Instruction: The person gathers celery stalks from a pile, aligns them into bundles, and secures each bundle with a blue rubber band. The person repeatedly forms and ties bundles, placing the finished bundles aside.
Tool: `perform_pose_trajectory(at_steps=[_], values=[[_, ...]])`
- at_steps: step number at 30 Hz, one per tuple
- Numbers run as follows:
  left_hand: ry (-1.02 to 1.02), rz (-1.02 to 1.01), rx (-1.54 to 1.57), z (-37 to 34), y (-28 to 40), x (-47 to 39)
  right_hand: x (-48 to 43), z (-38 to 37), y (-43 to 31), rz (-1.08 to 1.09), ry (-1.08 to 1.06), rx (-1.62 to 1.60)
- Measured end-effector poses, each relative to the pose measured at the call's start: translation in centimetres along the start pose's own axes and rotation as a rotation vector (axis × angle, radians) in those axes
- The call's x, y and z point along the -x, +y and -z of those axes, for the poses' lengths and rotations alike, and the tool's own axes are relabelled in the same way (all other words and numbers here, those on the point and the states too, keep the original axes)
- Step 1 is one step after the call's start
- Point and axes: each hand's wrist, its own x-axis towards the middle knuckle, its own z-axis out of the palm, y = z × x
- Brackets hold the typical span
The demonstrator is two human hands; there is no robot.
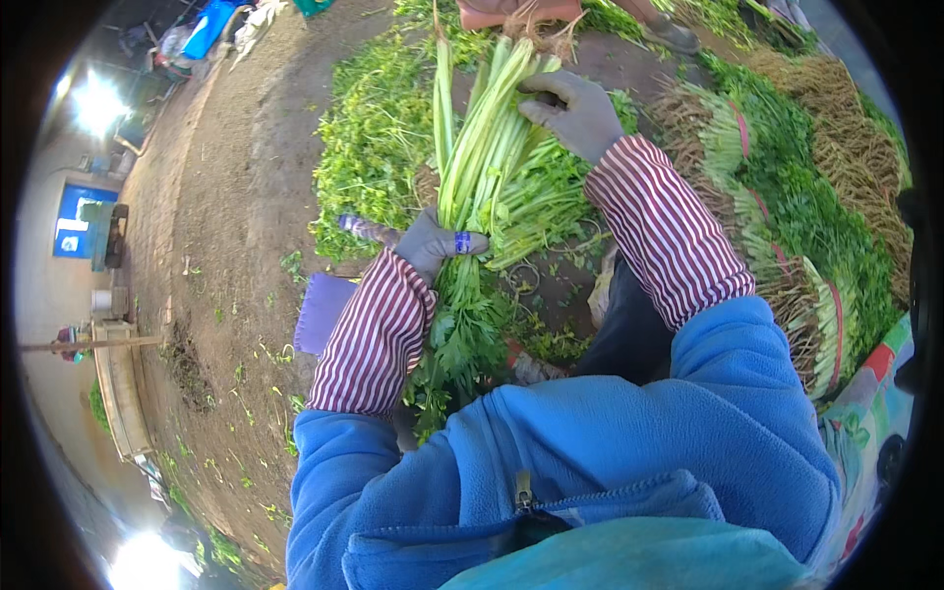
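Observation:
My left hand, in a grey glove with a blue band around the thumb, is shut on a bunch of celery. The pale green stalks fan upward to brown roots at the top, and the leaves hang below the hand toward my lap. Beside the upper stalks is my gloved right hand, its thumb and forefinger curved with a gap between them. Its fingertips lie at the edge of the stalks; whether they touch is hard to tell. More loose celery lies on the ground behind the bunch.
Tied celery bundles with red bands are stacked along the right. A heap of leafy trimmings lies to the upper left, near a purple sheet. Another person's shoe shows at the top. Bare soil stretches left.

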Motion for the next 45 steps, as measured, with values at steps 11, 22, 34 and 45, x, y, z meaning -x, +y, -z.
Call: perform_pose_trajectory(at_steps=[11, 22, 34, 45], values=[[-0.107, 0.025, -0.099, 0.9, -0.2, -0.4, -0.5, -1.8, 2.3, -0.035, -0.291, 0.205], [-0.134, -0.001, -0.116, 4.1, -2.5, -0.2, -1.3, -1.6, 2.5, -0.505, 0.077, -0.900], [-0.140, -0.068, 0.012, 4.6, -2.2, -0.8, 2.1, 0.5, -0.4, -0.333, -1.111, 0.079], [-0.061, 0.020, 0.251, -4.5, -4.5, -3.0, 2.0, -7.1, -2.4, -0.807, -0.626, -1.259]])
